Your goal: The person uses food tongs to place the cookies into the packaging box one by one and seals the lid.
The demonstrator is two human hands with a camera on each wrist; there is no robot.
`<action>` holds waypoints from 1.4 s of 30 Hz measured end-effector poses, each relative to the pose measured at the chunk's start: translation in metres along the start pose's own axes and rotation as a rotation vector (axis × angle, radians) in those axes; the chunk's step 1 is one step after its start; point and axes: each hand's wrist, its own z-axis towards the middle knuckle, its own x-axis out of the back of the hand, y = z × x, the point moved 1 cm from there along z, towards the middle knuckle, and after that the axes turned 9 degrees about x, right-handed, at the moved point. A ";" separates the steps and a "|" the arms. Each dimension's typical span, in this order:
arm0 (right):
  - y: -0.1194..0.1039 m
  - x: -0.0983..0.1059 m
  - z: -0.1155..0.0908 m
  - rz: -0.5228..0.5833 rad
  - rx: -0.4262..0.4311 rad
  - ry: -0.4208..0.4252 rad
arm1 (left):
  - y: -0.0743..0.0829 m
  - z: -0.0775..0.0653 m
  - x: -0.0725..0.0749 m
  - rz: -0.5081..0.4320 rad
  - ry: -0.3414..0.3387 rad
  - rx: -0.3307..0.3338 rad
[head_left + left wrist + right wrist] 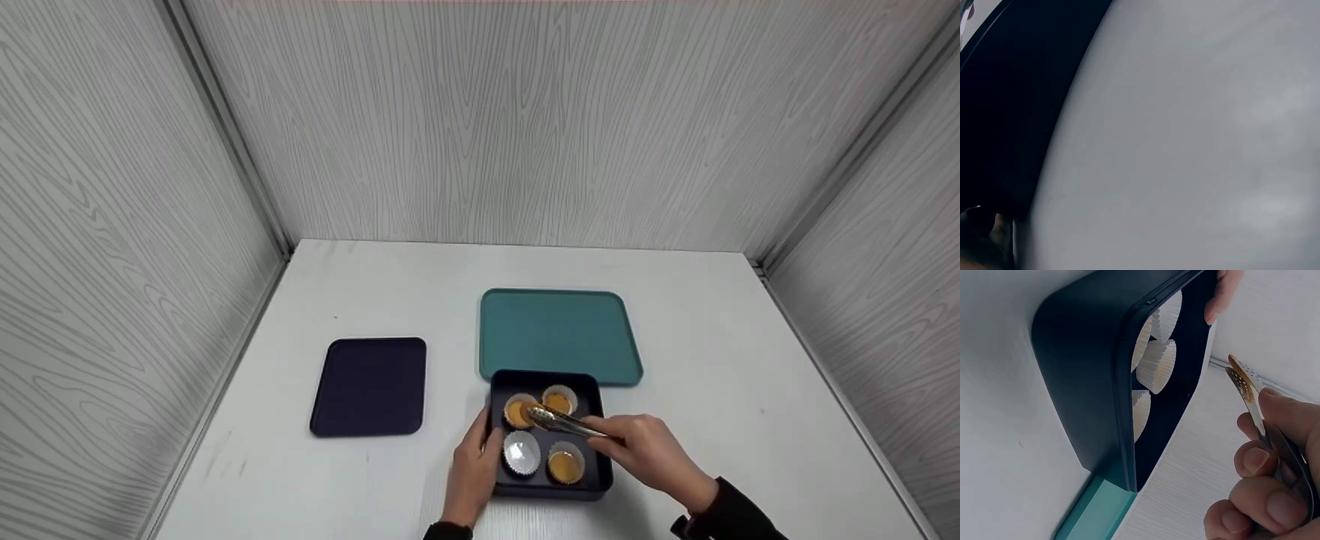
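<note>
A dark navy box (551, 491) holds several white fluted paper cups. Three cups, the back left one (510, 421), back right one (570, 391) and front right one (566, 450), have orange-yellow contents; the front left cup (522, 453) shows only a white inside. My left hand (471, 472) grips the box's left wall, with the thumb at the rim. From the right, my right hand (649, 450) holds metal tongs (566, 424), their perforated tips above the back left cup. Something orange-brown shows between the tips (1246, 385), its kind unclear.
A teal tray (559, 334) lies directly behind the box, its front edge meeting the box's back in the head view. To the left is a flat dark navy tray or lid (371, 386). Grey wood-grain panels (480, 127) enclose the white table (390, 292) on three sides.
</note>
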 end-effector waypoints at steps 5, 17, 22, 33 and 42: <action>-0.002 -0.004 -0.003 0.020 0.007 -0.052 | -0.001 0.000 0.000 0.002 0.004 -0.013; -0.007 -0.013 -0.005 0.076 -0.003 -0.140 | 0.001 0.000 0.000 -0.018 -0.009 0.001; -0.008 -0.016 -0.005 0.099 -0.017 -0.181 | 0.001 0.000 0.000 -0.029 -0.028 0.008; -0.010 -0.021 -0.003 0.107 0.000 -0.211 | 0.001 0.000 0.001 -0.028 -0.033 0.007; -0.009 -0.026 0.000 0.094 -0.007 -0.235 | 0.000 0.002 0.001 -0.050 -0.072 0.023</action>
